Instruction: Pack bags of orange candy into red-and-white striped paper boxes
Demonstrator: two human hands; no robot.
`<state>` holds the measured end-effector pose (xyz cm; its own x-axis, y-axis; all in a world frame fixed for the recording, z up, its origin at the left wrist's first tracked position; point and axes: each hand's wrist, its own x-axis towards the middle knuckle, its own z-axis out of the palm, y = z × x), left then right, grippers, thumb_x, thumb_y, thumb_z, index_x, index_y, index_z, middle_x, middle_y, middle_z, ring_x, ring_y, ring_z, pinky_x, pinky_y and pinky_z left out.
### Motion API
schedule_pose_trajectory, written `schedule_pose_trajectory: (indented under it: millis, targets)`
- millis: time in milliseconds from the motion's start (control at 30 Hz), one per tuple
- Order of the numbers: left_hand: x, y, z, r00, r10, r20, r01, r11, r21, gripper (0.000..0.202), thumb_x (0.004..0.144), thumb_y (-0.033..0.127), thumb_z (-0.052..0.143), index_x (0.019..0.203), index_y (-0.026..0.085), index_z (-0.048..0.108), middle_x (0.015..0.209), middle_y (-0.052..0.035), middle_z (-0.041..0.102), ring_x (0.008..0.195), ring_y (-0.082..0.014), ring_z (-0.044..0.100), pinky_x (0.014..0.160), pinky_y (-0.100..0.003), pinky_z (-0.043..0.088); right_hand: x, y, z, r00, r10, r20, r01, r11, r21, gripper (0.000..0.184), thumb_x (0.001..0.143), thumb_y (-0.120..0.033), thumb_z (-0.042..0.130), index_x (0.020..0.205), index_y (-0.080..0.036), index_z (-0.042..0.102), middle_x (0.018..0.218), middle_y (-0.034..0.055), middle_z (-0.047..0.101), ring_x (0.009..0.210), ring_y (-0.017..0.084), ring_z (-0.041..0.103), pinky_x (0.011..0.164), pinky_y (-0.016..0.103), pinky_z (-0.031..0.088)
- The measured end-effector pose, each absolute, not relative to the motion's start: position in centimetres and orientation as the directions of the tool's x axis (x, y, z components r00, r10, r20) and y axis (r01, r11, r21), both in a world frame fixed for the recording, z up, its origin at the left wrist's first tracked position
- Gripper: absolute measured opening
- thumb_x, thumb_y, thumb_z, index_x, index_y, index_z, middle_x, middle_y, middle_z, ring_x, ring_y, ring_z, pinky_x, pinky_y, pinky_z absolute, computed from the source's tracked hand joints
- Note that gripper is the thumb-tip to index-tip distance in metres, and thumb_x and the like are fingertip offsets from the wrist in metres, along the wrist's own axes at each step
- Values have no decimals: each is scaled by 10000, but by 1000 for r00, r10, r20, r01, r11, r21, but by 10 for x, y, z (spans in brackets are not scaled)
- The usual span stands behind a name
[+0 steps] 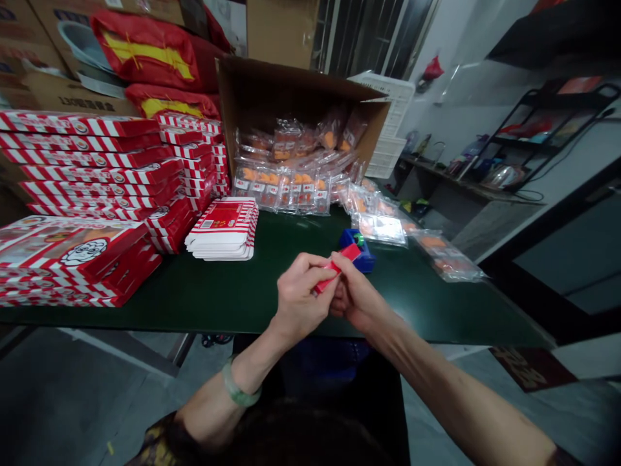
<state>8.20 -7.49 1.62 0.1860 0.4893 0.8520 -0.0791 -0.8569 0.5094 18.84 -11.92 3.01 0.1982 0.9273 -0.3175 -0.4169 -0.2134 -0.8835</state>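
Observation:
Above the near edge of the green table (218, 291), my left hand (301, 294) and my right hand (361, 298) meet around a narrow red cardboard box (350, 254). My left fingers and thumb pinch its lower left end; my right thumb lies along the upper part, with the right fingers curled beneath. Its far side and most of its faces are hidden by the hands. Just behind it stands a blue tape dispenser (367, 261) with a green roll core. To the left lies a stack of flat red-and-white striped cartons (226, 226).
Striped boxes (87, 175) are piled high at the left. At the back, an open cardboard box (301, 84) lies on its side, spilling clear packets (303, 188) with orange contents. More packets (444, 252) lie along the right side. White crates (388, 123) stand behind.

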Motion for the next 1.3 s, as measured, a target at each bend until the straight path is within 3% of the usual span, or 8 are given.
schedule_pose_trajectory:
  millis: [167, 267, 533, 767, 867, 967, 1167, 1300]
  targets:
    - [65, -78, 33, 101, 526, 844, -123, -836, 535, 97, 708, 85, 690, 765, 162, 676, 839, -46, 654, 724, -114, 634, 589, -216, 513, 185, -116, 22, 99, 990, -103, -479, -43, -877, 522, 623, -660, 661, 618, -162, 502, 457, -71, 464, 309, 5, 263, 333, 169, 171]
    - [58, -81, 36, 55, 568, 821, -126, -812, 570, 104, 690, 91, 709, 751, 166, 671, 840, -42, 658, 743, -124, 639, 623, -238, 525, 177, -108, 17, 238, 971, -5, -337, 78, -938, 549, 595, -685, 663, 585, -162, 495, 410, -71, 424, 303, 17, 278, 333, 182, 164]
    - [38, -59, 27, -149, 743, 653, -273, -665, 695, 85, 699, 129, 711, 693, 169, 636, 816, -20, 676, 775, -121, 644, 758, -276, 528, 180, -91, -33, 534, 841, -86, -154, -3, -988, 537, 532, -609, 737, 558, -201, 388, 396, -92, 370, 346, 33, 291, 325, 183, 177]
    - [29, -43, -11, -375, 864, 335, -285, -451, 846, 208, 708, 316, 698, 747, 167, 557, 911, -31, 654, 824, -132, 624, 767, -274, 529, 192, -101, -10, 469, 882, -49, -117, 7, -993, 420, 586, -465, 743, 798, -168, 535, 592, -22, 562, 517, 97, 515, 500, 231, 426]
    - [37, -40, -28, -205, 977, 55, -398, -134, 907, 237, 728, 356, 666, 789, 172, 529, 891, -19, 622, 697, -106, 590, 643, -251, 532, 208, -93, 2, 630, 757, 174, 143, 107, -984, 454, 613, -409, 734, 962, -196, 538, 845, 15, 589, 726, 130, 546, 695, 288, 468]
    - [40, -35, -33, -246, 965, -93, -361, -2, 933, 247, 749, 404, 645, 831, 210, 514, 720, 41, 522, 562, -86, 496, 527, -242, 501, 241, -92, 0, 713, 632, 303, 380, 14, -925, 489, 641, -402, 712, 1053, -213, 528, 1068, 70, 560, 973, 195, 519, 839, 345, 437]
    - [46, -24, -39, -199, 970, 137, 105, -118, 987, 282, 756, 496, 573, 1007, 375, 533, 867, 50, 582, 822, -269, 588, 703, -480, 541, 297, -109, -18, 275, 960, -60, 169, -109, -979, 439, 656, -555, 657, 848, -162, 625, 677, 13, 645, 679, 172, 627, 593, 275, 481]
    - [71, -17, -38, 188, 817, 545, 603, -534, 592, 546, 711, 520, 583, 1194, 286, 484, 1367, -63, 438, 1260, -425, 384, 1019, -583, 345, 309, -113, -31, 212, 974, -87, 229, -136, -964, 336, 652, -459, 701, 783, -152, 658, 620, -9, 640, 597, 137, 614, 537, 227, 455]
